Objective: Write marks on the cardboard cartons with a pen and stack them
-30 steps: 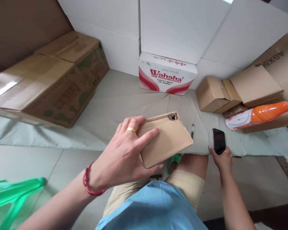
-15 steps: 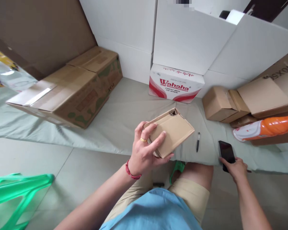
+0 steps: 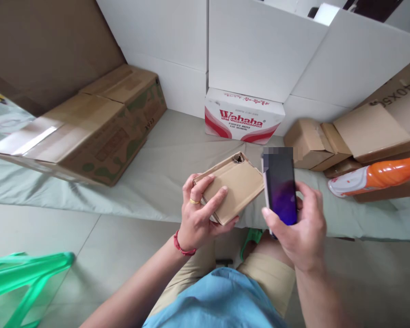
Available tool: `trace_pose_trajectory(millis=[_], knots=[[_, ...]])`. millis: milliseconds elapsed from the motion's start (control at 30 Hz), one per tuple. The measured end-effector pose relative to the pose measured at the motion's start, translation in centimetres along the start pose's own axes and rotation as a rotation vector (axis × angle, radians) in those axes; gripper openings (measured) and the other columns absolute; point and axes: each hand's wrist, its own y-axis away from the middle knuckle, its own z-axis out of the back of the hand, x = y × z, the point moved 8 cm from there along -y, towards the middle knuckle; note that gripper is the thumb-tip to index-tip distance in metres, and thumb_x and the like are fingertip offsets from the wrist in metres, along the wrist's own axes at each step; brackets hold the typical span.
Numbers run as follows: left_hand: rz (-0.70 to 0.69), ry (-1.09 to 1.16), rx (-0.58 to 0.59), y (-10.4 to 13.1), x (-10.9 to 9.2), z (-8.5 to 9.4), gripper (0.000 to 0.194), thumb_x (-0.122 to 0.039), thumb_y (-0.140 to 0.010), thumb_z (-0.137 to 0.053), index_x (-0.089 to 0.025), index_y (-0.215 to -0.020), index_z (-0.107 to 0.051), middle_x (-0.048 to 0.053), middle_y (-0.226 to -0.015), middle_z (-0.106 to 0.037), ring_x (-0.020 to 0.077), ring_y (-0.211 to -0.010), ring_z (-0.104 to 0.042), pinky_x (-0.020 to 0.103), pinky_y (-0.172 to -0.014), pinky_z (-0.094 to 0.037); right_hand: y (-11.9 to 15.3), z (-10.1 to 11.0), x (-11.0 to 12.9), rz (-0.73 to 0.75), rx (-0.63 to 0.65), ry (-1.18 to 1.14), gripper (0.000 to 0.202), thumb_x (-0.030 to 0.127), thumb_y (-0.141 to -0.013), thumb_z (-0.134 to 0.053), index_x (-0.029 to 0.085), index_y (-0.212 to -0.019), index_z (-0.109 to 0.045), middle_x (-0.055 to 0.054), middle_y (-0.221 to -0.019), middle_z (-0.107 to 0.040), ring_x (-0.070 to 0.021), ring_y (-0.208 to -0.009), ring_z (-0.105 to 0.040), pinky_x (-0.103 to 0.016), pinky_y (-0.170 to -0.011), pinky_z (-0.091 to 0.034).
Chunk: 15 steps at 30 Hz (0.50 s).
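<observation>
A small brown cardboard box (image 3: pixel 241 189) with a torn hole near its top corner is gripped by my left hand (image 3: pixel 203 209), fingers over its face and thumb along the lower edge. My right hand (image 3: pixel 302 223) holds a dark phone (image 3: pixel 282 191) upright just right of the box, its screen showing a blue-purple glow at the bottom. The pen is not visible now. Behind the box, a white and red Wahaba-style carton (image 3: pixel 244 118) stands on the cloth-covered table (image 3: pixel 177 155).
Large brown cartons (image 3: pixel 89 132) lie at the left. Smaller brown boxes (image 3: pixel 307 143) and an orange and white bottle (image 3: pixel 379 175) are at the right. White panels (image 3: pixel 259 50) stand along the back. A green plastic stool (image 3: pixel 30 269) is at the lower left.
My right hand has lifted the phone from the table edge and brought it left and up beside the small box. My left hand keeps its grip; the view has shifted slightly.
</observation>
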Motion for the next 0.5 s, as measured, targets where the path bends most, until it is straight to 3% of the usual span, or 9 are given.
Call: trace_pose_trajectory(millis=[67, 167, 500], knots=[[-0.002, -0.009, -0.011, 0.0, -0.1, 0.0, 0.069, -0.055, -0.08, -0.088, -0.031, -0.14, -0.063, 0.017, -0.146, -0.057, 0.0434, -0.136, -0.056, 0.072, -0.114, -0.047, -0.7, -1.5, 3.2, 0.064, 0.006, 0.027, 0.071, 0.054, -0.081, -0.082, 0.021, -0.138, -0.058, -0.013, -0.125, -0.061, -0.0316, -0.112, -0.066, -0.052, -0.095, -0.061], [-0.015, -0.008, -0.034, 0.0, -0.3, 0.0, 0.068, -0.054, -0.081, -0.085, -0.028, -0.14, -0.061, 0.018, -0.146, -0.056, 0.043, -0.136, -0.055, 0.072, -0.115, -0.047, -0.8, -3.2, 5.4, 0.111, 0.009, 0.046, 0.069, 0.051, -0.081, -0.08, 0.021, -0.137, -0.055, -0.015, -0.127, -0.06, -0.0336, -0.116, -0.064, -0.055, -0.098, -0.06], [0.023, 0.02, -0.1, -0.3, -0.1, -0.2, 0.061, -0.054, -0.082, -0.083, -0.028, -0.128, -0.055, 0.016, -0.14, -0.062, 0.0381, -0.13, -0.061, 0.069, -0.114, -0.048, -0.2, -4.3, 5.8, 0.11, -0.031, 0.053, 0.073, 0.049, -0.081, -0.082, 0.019, -0.14, -0.051, -0.018, -0.132, -0.056, -0.0364, -0.122, -0.061, -0.06, -0.103, -0.057]])
